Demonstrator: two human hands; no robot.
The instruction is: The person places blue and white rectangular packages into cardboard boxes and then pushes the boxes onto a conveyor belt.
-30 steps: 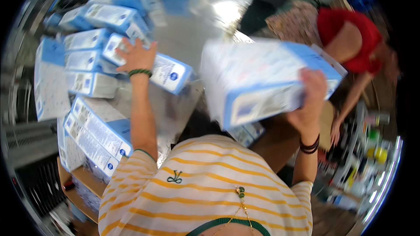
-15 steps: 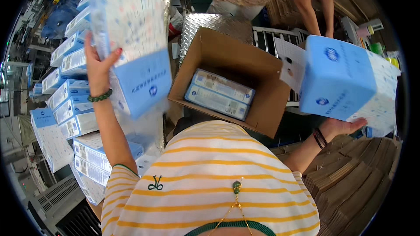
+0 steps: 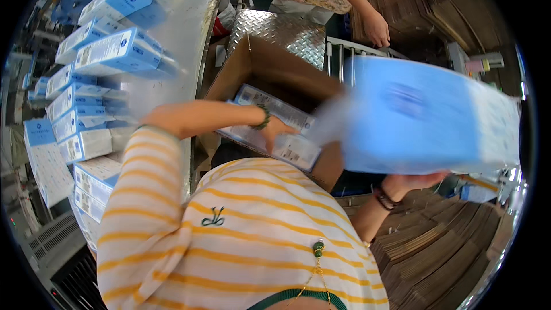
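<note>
My left hand (image 3: 276, 131) reaches down into an open cardboard box (image 3: 333, 167), its fingers apart over a blue-and-white wrapped pack (image 3: 299, 150). Beyond that pack, a second one (image 3: 274, 107) lies alongside in the box. On the right, my right hand (image 3: 416, 182) bears a large, soft, plastic-wrapped pack (image 3: 413, 117) from below, beside the box. This pack looks like tissues, blue at one end and white with small dots at the other. It is blurred, and its loose wrapper end hangs over the box's right side.
Several similar packs (image 3: 109, 51) stand along the metal table (image 3: 172, 40) at left. A diamond-plate surface (image 3: 281, 34) and a roller conveyor (image 3: 340, 60) lie behind the box. Flattened cartons (image 3: 425, 235) are stacked at lower right. Another person's hand (image 3: 376, 28) hangs near the rollers.
My left hand has moved right from the table into the box and let go of the packs it held. The pack on my right hand has come closer to the box and looks larger.
</note>
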